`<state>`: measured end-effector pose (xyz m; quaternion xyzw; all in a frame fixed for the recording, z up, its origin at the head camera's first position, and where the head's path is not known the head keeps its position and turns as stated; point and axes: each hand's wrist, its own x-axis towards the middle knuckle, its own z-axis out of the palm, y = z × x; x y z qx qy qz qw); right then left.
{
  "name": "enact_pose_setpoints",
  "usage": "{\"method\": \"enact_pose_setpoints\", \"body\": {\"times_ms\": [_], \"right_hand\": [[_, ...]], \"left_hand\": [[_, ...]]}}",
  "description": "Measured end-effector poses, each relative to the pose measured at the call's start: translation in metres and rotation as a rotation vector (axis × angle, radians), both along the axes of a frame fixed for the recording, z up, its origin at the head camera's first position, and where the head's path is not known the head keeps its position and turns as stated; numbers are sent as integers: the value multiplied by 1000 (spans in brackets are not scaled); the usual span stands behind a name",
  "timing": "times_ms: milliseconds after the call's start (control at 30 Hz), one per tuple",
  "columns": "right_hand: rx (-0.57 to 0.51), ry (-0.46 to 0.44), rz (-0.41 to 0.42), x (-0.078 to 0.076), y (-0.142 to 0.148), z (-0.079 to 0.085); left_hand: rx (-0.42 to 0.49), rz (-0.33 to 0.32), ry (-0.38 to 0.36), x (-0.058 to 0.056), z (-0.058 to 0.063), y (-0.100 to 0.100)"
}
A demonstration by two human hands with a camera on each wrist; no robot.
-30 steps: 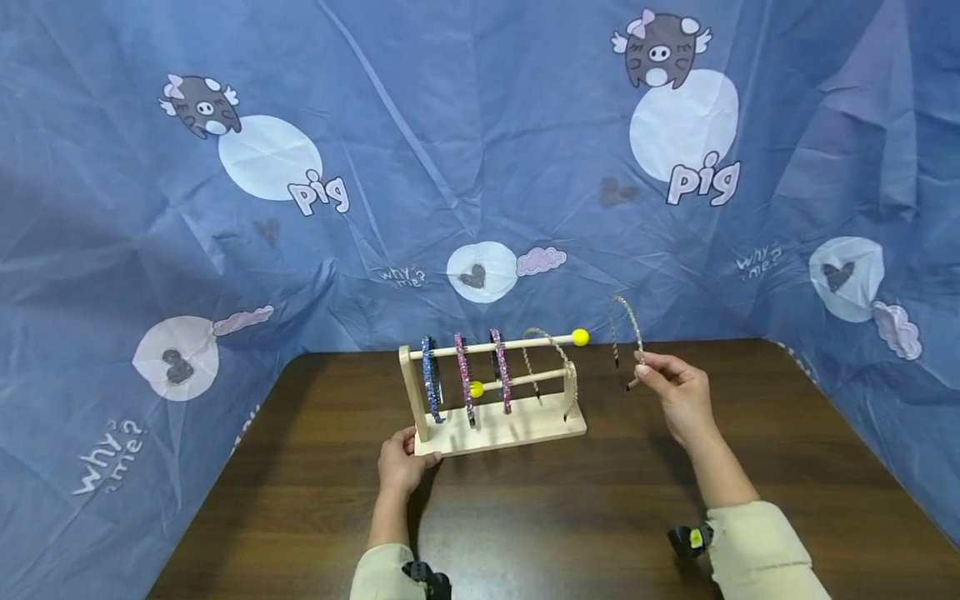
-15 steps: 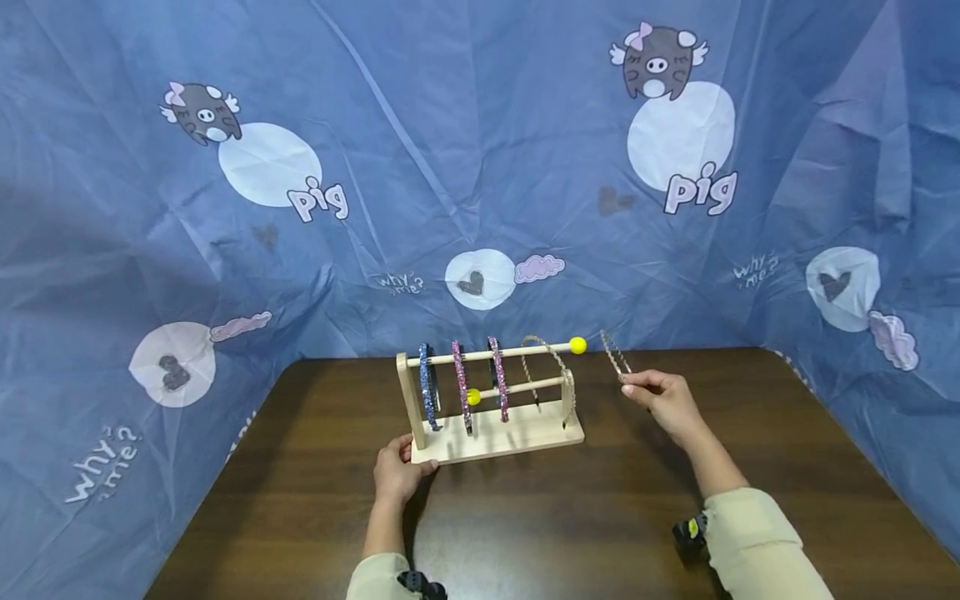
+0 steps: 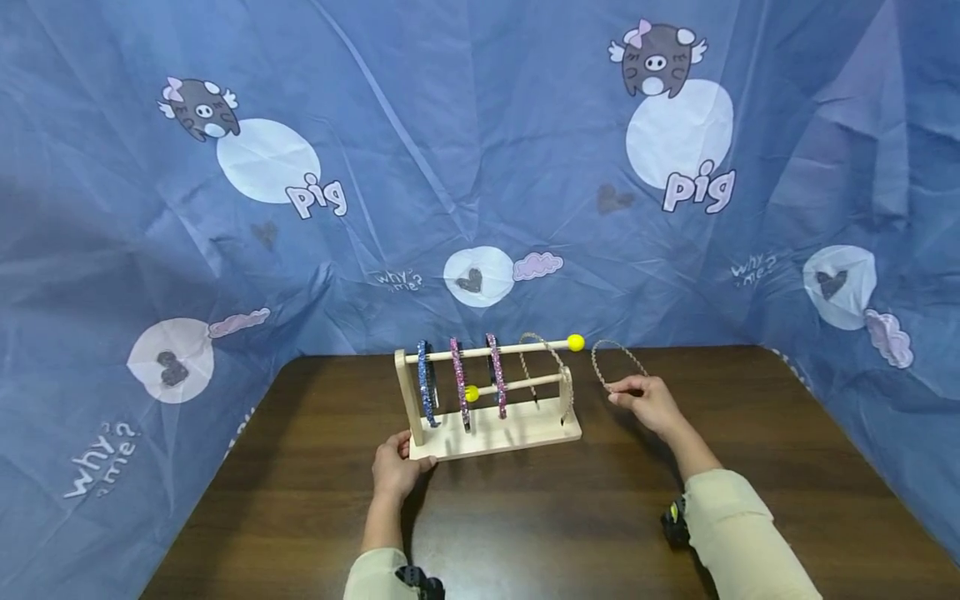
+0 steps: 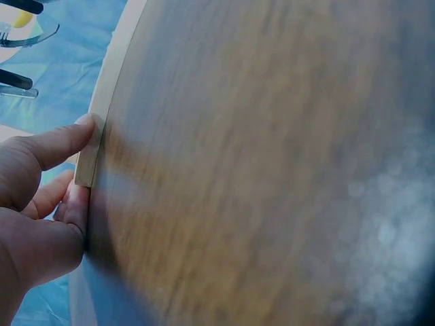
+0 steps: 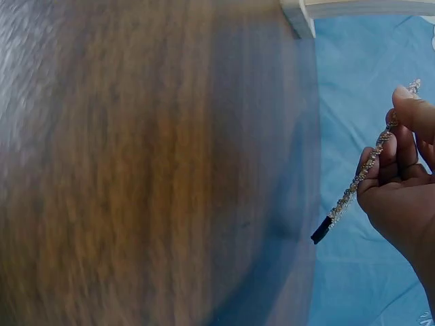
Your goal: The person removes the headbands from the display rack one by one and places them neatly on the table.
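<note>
A wooden headband stand [image 3: 517, 433] sits on the table, with two rods ending in yellow balls. My left hand [image 3: 395, 468] grips the left end of its base, thumb on the near edge in the left wrist view. On the upper rod hang a blue glittery headband [image 3: 423, 383], two pink ones and, rightmost, a thin pale-gold one. Right of the stand, clear of it, my right hand [image 3: 651, 407] pinches another thin braided, sparkly headband [image 5: 367, 165] between thumb and fingers. One black tip of it shows in the right wrist view.
The upper rod's yellow ball [image 3: 576, 342] faces the held headband. A second yellow ball [image 3: 472, 393] ends the lower rod, between the pink headbands. Blue printed cloth [image 3: 480, 167] hangs behind the brown table [image 3: 525, 525] and along both sides.
My right hand has moved left and lower, nearer the stand. The headband in it has turned, and its loop now looks wider. My left hand stays on the base.
</note>
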<state>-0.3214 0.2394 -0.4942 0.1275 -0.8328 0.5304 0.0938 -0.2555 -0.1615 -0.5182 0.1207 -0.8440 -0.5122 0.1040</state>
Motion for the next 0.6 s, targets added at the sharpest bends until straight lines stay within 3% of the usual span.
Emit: {"method": "enact_pose_setpoints", "body": {"times_ms": [367, 600], "right_hand": [[22, -107, -26, -8, -7, -19], [45, -96, -25, -14, -13, -21]], "left_hand": [[8, -6, -9, 0, -1, 0], [-3, 2, -2, 0, 2, -2]]}}
